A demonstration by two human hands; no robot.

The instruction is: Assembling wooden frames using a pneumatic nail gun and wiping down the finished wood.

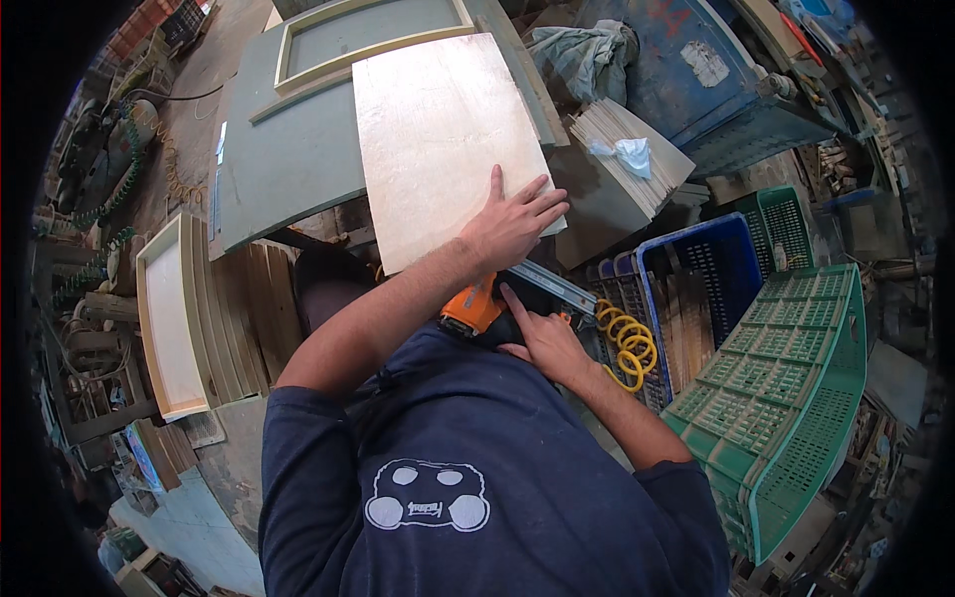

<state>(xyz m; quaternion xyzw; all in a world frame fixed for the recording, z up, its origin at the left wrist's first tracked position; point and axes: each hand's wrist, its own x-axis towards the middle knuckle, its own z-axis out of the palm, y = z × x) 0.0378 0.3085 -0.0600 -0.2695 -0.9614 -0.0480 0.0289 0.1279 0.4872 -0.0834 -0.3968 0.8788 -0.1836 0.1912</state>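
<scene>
A pale thin plywood sheet (443, 139) lies at the front of the grey-topped bench, its near edge close to my body. My left hand (509, 227) rests flat on the sheet near its right edge, fingers spread. Below that, in front of my waist, my right hand (545, 341) grips an orange pneumatic nail gun (472, 308); the index finger is stretched out along it. A long metal magazine (557, 286) runs from the gun to the right. The gun's handle and nose are partly hidden by my hand, my left forearm and the sheet.
A wooden frame (378, 62) lies farther back on the grey bench top (288, 149). More framed panels (174, 318) stand at left. Right of me are a yellow coiled hose (629, 343), a stack of thin sheets (637, 149), a blue crate (731, 239) and a green crate (771, 388).
</scene>
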